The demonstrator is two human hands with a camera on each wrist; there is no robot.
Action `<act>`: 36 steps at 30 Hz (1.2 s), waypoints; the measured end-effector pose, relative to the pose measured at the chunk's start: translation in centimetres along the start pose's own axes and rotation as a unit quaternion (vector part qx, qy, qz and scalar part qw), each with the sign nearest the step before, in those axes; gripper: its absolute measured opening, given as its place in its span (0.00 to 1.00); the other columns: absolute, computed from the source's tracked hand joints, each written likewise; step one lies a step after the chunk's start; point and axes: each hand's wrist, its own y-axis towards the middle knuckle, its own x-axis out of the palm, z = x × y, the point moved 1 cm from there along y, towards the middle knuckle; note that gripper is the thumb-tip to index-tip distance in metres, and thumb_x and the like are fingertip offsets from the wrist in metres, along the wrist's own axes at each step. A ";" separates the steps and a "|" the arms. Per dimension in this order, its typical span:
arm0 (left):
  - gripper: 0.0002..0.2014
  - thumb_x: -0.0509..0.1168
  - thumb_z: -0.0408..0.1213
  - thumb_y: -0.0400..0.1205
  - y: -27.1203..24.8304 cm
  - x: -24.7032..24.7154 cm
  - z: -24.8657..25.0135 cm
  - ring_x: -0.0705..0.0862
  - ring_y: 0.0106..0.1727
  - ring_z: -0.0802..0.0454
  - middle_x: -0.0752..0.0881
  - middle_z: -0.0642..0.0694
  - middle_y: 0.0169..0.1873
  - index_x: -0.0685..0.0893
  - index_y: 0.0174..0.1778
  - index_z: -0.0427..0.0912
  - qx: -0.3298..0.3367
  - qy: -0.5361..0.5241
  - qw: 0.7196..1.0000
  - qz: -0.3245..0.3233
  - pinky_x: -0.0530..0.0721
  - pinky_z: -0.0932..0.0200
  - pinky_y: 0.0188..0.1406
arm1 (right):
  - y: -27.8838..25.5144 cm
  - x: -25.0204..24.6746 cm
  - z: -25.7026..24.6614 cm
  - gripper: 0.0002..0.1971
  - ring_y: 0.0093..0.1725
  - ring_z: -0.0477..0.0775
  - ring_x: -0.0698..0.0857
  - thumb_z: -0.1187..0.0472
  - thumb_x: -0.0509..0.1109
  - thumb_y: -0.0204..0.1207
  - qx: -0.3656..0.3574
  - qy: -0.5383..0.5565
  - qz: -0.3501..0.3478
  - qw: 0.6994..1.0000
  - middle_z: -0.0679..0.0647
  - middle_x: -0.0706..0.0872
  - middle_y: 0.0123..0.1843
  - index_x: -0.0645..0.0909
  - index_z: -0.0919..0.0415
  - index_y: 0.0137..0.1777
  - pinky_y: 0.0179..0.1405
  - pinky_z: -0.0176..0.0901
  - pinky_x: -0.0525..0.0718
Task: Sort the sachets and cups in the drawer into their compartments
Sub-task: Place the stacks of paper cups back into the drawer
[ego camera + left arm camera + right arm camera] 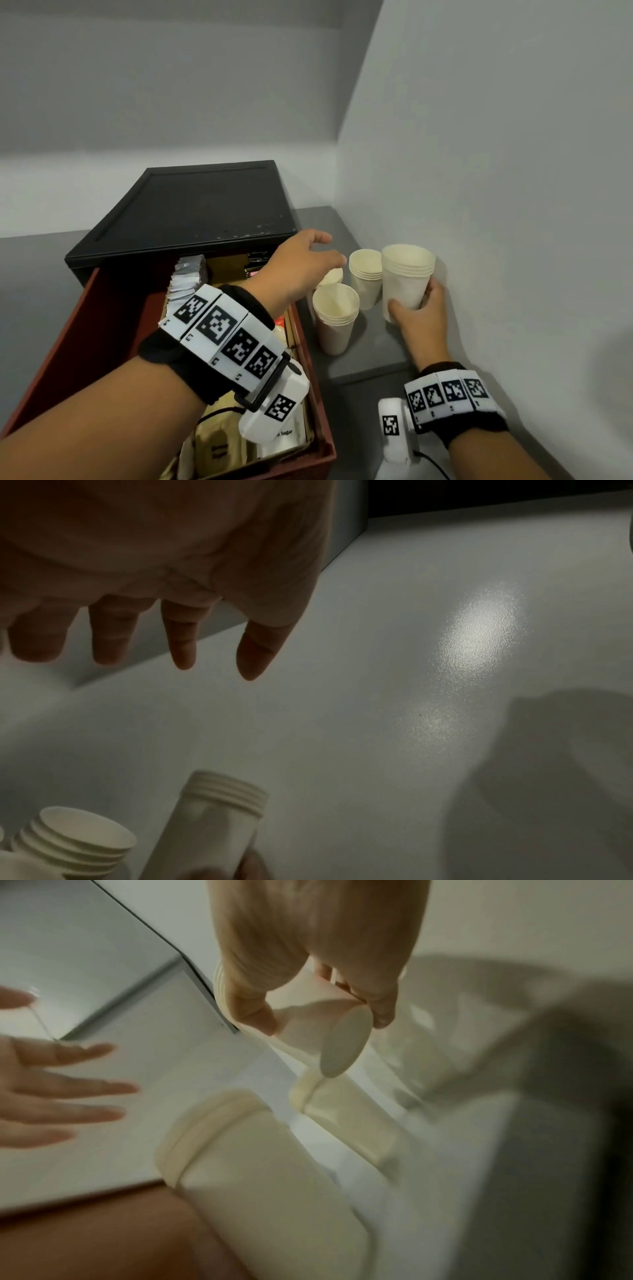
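Several stacks of cream paper cups stand on the grey counter right of the red drawer (85, 329). My right hand (419, 310) grips the rightmost cup stack (406, 277) near its base; in the right wrist view the thumb and fingers wrap that same cup stack (322, 1026). My left hand (305, 260) reaches over the drawer's right side with fingers spread and holds nothing, above a middle cup stack (365, 277). Another cup stack (335, 318) stands nearer me. White sachets (186, 277) and brown packets (219, 442) lie in the drawer.
A black box (191, 205) covers the drawer's back part. A grey wall (496, 205) rises close behind the cups on the right. The counter (363, 359) steps down in front of the cups.
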 end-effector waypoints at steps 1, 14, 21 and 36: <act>0.23 0.68 0.44 0.79 0.1 -0.1 0.1 0.73 0.66 0.54 0.72 0.51 0.72 0.73 0.70 0.52 0.011 -0.007 1.000 0.002 0.71 0.61 0.54 | 0.1 -0.1 -1.5 0.31 0.54 0.51 0.82 0.68 0.77 0.64 -0.019 0.016 -0.006 1.000 0.44 0.79 0.52 0.67 0.46 0.62 0.47 0.41 0.78; 0.32 0.78 0.42 0.57 -0.9 -3.7 3.4 0.87 0.47 0.52 0.88 0.47 0.45 0.80 0.58 0.41 0.243 -0.281 0.923 0.102 0.87 0.51 0.47 | -1.8 1.7 -11.9 0.31 0.61 0.44 0.83 0.70 0.75 0.69 -0.111 0.124 -0.207 0.964 0.50 0.83 0.61 0.73 0.57 0.72 0.62 0.30 0.80; 0.38 0.77 0.45 0.58 -2.1 -9.7 1.6 0.86 0.50 0.52 0.86 0.49 0.48 0.76 0.65 0.40 0.244 -0.242 0.921 0.181 0.85 0.53 0.43 | -2.8 3.2 0.6 0.41 0.74 0.57 0.72 0.68 0.79 0.66 0.072 0.013 -0.169 0.983 0.56 0.73 0.74 0.62 0.55 0.77 0.73 0.50 0.71; 0.30 0.76 0.46 0.58 -3.6 -14.6 -2.7 0.86 0.48 0.53 0.86 0.49 0.45 0.79 0.57 0.46 0.219 -0.217 0.924 0.228 0.85 0.57 0.42 | -1.7 6.4 1.3 0.44 0.63 0.60 0.80 0.62 0.83 0.54 0.037 0.000 -0.216 0.976 0.50 0.81 0.62 0.69 0.42 0.70 0.56 0.55 0.82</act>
